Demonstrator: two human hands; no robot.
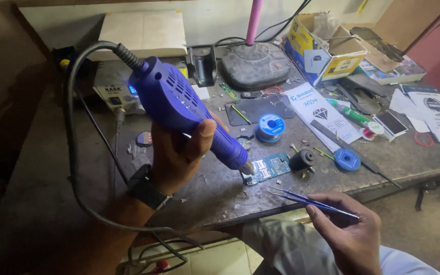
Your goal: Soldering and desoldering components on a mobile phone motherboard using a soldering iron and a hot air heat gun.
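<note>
1. The left hand (176, 153) is wrapping its grip around a purple hot-air gun (189, 112), nozzle tilting down right onto a blue circuit board (268, 168).
2. The board is lying flat at the near middle of the desk (52, 173).
3. The right hand (350, 231), near right, is pinching blue tweezers (309, 201), tips pointing left just near of the board.
4. A blue solder spool (270, 127) is sitting farther back.

A single head-worn camera looks steeply down from close above the counter (220, 198), facing forward toward the wall behind it.
</note>
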